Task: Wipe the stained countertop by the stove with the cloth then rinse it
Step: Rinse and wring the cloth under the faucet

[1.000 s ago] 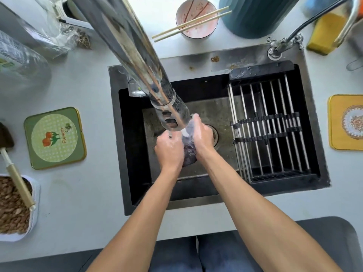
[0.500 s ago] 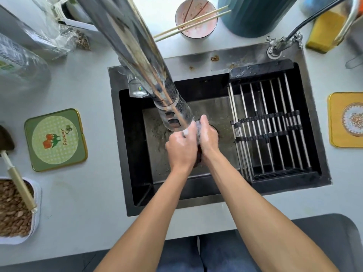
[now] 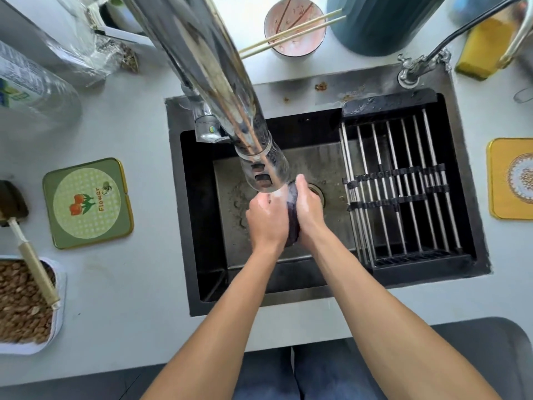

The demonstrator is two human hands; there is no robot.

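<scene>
Over the middle of the dark sink, just beneath the chrome faucet head, the person held a dark cloth bunched between both hands. The left hand and the right hand were each curled around the cloth from opposite sides, pressing it together, with the wad directly under the running water so that the stream struck its top and the runoff fell toward the drain just beside the right hand. That placement suited the rinse step of the task; the wiping looked finished, judging by the cloth being in the sink rather than on the countertop.

A metal drying rack filled the right part of the sink, which left only the left part free for rinsing. On the far side stood a pink bowl with chopsticks laid across its rim. To the left lay a green coaster printed with orange flowers and the word "Flower". A yellow coaster lay at the right edge; its pattern carried no readable writing. A plastic bottle at the far left bore a label too blurred to read.
</scene>
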